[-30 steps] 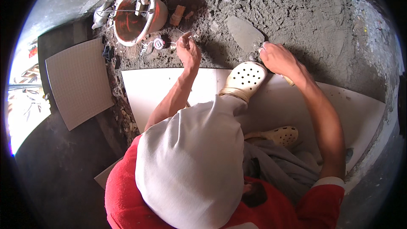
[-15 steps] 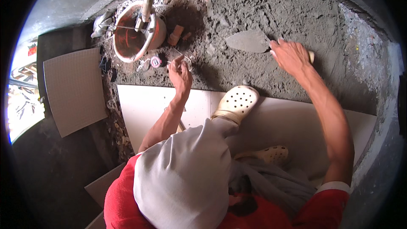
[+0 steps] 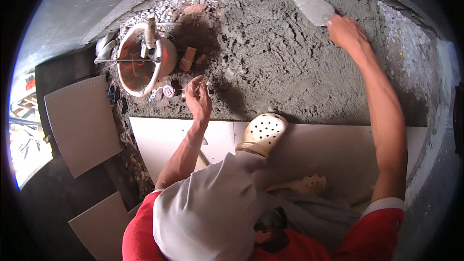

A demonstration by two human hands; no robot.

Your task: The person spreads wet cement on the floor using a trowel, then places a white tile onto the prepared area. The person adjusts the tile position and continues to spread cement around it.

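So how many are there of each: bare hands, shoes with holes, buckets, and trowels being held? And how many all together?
Left hand and right hand: 2
Front shoe and back shoe: 2
Bucket: 1
Held trowel: 1
Total: 6

The bare right arm [image 3: 388,121] reaches far forward, right hand [image 3: 348,31] curled tight; the bare left hand [image 3: 198,99] is nearer the torso, fingers [image 3: 193,86] bent.

A whitish bucket [image 3: 169,59], stained red inside, has a wooden-handled tool [image 3: 151,33] at its rim. Beside it lies a brick piece [image 3: 188,59]; farther left, a pale gridded panel [image 3: 83,123].
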